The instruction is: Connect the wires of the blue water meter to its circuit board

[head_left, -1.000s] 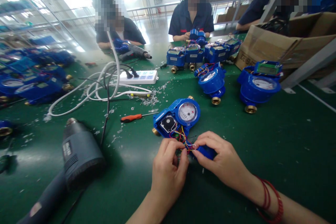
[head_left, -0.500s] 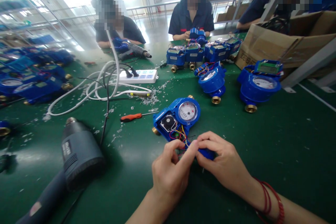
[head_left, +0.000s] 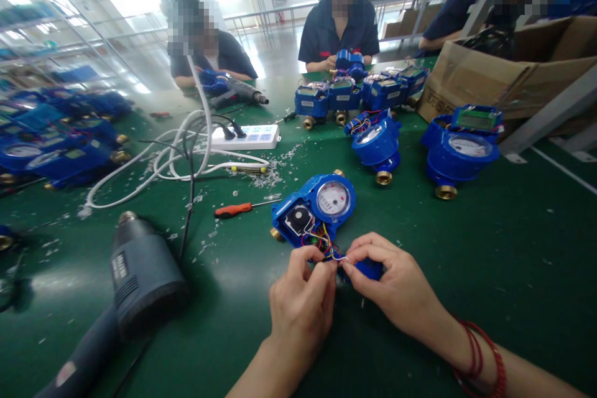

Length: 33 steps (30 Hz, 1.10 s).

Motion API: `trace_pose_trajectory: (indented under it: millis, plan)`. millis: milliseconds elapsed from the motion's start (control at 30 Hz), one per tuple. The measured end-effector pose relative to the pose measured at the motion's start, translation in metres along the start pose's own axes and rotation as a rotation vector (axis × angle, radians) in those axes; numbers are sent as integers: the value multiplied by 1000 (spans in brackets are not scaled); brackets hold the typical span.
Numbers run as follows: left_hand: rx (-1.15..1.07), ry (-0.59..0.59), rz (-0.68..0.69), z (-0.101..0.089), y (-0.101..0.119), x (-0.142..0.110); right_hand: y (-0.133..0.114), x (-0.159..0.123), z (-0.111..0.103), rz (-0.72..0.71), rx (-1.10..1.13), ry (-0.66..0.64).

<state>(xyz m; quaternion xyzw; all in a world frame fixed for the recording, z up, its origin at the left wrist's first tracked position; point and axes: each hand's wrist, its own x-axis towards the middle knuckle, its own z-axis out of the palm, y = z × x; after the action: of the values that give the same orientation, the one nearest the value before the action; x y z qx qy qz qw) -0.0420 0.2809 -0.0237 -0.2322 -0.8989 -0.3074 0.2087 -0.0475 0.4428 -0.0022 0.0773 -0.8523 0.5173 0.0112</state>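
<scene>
A blue water meter (head_left: 305,205) lies on the green table in front of me, its round dial facing up and its side compartment open. Thin coloured wires (head_left: 329,247) run out of the compartment toward my fingers. My left hand (head_left: 301,298) is closed in a pinch on the wires at the meter's near edge. Fingertip to fingertip with it, my right hand (head_left: 392,273) pinches a white wire end. Under the right fingers sits a blue part (head_left: 370,268), mostly covered by the hand. An orange-handled screwdriver (head_left: 233,209) lies left of the meter.
A heat gun (head_left: 144,273) lies at the left, its cord running to a white power strip (head_left: 247,137). More blue meters stand at the right (head_left: 461,149) and at far left (head_left: 56,137). A cardboard box (head_left: 494,81) is back right. Several co-workers sit opposite; plastic scraps litter the table.
My left thumb has drawn back from the right fingertips, opening a small gap where the white wire now shows. The meter and tools stay where they were.
</scene>
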Motion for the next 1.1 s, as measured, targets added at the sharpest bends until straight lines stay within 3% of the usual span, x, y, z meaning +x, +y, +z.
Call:
trace_pose_trajectory:
  millis: [400, 533, 733, 1100]
  plan:
    - [-476, -192, -419, -9, 6, 11, -1, -1, 0, 1, 7, -15]
    - [-568, -214, -502, -9, 6, 12, 0, -1, -2, -6, 16, -38]
    - [-632, -231, -538, -9, 7, 12, 0, -1, -2, -36, 16, -60]
    - [-503, -223, -488, -7, 9, 12, 2, 2, -1, -19, 7, -99]
